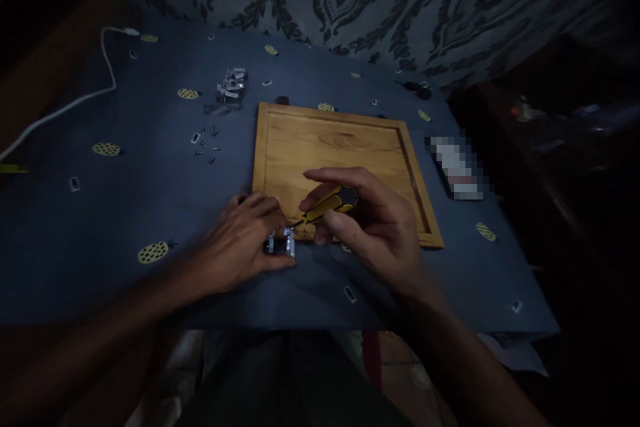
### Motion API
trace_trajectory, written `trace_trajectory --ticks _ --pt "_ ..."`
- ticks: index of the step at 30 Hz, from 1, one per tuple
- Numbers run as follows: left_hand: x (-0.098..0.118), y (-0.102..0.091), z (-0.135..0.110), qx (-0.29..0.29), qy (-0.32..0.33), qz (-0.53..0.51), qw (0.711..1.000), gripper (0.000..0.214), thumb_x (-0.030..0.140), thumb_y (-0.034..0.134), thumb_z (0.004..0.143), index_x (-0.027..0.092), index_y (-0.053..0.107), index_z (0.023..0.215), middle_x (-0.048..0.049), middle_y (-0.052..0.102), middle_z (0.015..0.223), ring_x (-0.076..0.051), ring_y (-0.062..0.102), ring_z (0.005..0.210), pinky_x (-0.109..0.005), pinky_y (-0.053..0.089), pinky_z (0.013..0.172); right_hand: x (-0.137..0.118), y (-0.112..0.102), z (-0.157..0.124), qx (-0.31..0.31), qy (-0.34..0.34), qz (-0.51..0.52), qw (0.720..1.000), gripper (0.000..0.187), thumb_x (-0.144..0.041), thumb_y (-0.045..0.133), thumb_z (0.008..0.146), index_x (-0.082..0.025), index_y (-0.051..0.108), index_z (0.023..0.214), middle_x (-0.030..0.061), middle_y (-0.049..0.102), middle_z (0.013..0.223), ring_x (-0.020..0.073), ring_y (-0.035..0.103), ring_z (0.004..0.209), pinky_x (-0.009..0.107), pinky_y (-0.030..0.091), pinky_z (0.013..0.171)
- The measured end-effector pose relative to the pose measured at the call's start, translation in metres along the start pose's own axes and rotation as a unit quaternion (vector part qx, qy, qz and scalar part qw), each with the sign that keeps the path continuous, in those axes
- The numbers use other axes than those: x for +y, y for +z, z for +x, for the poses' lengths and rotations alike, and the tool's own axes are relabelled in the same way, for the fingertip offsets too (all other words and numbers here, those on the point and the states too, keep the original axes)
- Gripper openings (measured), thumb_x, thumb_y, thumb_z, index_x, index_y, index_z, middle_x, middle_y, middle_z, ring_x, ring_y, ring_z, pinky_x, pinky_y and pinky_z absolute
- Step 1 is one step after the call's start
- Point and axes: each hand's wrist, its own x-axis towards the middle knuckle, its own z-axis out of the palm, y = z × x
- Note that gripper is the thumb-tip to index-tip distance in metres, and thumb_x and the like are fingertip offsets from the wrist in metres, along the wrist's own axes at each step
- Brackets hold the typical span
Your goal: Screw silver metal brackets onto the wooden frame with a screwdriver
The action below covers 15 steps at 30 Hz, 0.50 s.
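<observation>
A framed wooden panel (pixel 333 153) lies on the blue patterned cloth. At its near left edge my left hand (pixel 250 233) is closed around a shiny metal hinge (pixel 289 243), fingers above and thumb below. My right hand (pixel 377 227) grips a yellow-and-black screwdriver (pixel 323 208) between thumb and fingers, index finger raised along the top. The screwdriver's tip reaches the upper part of the hinge. Whether it sits in a screw head is too small to tell.
Several metal hinges (pixel 233 88) lie beyond the panel's left side, with loose screws (pixel 203 144) nearer. A blurred-out phone (pixel 457 170) rests at the right. A dark object (pixel 417 88) lies at the back right, and a white cable (pixel 75 105) crosses the left.
</observation>
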Motion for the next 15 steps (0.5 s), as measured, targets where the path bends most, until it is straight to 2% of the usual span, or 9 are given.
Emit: trace_trajectory --ticks 2,4,8,12,15 --pt "0.0 0.0 0.0 0.002 0.0 0.004 1.0 0.033 0.041 0.085 0.085 0.02 0.07 0.106 -0.0054 0.072 0.113 -0.03 0.062 0.113 -0.044 0.044 0.095 -0.001 -0.003 0.001 -0.024 -0.018 -0.003 1.0 0.027 -0.04 0.069 0.099 -0.027 0.073 0.123 0.0038 0.073 0.103 0.0114 0.068 0.068 0.023 0.057 0.055" --pt "0.0 0.0 0.0 0.001 -0.002 0.005 1.0 0.034 0.041 0.086 0.084 0.02 0.071 0.106 -0.0062 0.072 0.116 -0.03 0.062 0.114 -0.044 0.044 0.094 -0.002 -0.004 0.002 -0.022 -0.028 -0.022 0.999 0.021 -0.04 0.07 0.099 -0.024 0.077 0.111 0.0037 0.074 0.096 0.0119 0.067 0.066 0.025 0.057 0.055" --pt "0.0 0.001 0.0 -0.002 -0.009 0.003 1.0 0.036 0.039 0.087 0.083 0.02 0.071 0.109 -0.0055 0.072 0.113 -0.03 0.062 0.112 -0.045 0.044 0.093 -0.002 0.001 0.005 0.026 -0.04 -0.049 0.998 0.022 -0.043 0.078 0.092 -0.021 0.075 0.09 0.0049 0.076 0.094 0.0139 0.065 0.065 0.027 0.052 0.05" --pt "-0.002 0.002 0.0 0.005 0.001 0.002 1.0 0.036 0.039 0.088 0.083 0.018 0.071 0.107 -0.0064 0.072 0.113 -0.03 0.062 0.112 -0.046 0.044 0.095 -0.003 0.007 0.005 0.066 -0.029 -0.065 0.995 0.024 -0.043 0.082 0.088 -0.022 0.07 0.082 0.0014 0.076 0.085 0.0123 0.063 0.06 0.027 0.049 0.051" --pt "-0.002 0.002 0.0 0.002 0.004 0.008 1.0 0.036 0.04 0.087 0.083 0.017 0.071 0.105 -0.0082 0.072 0.115 -0.031 0.062 0.113 -0.046 0.045 0.094 -0.004 0.007 0.002 0.063 -0.017 -0.078 0.995 0.024 -0.043 0.082 0.088 -0.022 0.071 0.084 0.0009 0.074 0.08 0.0148 0.066 0.066 0.027 0.052 0.054"
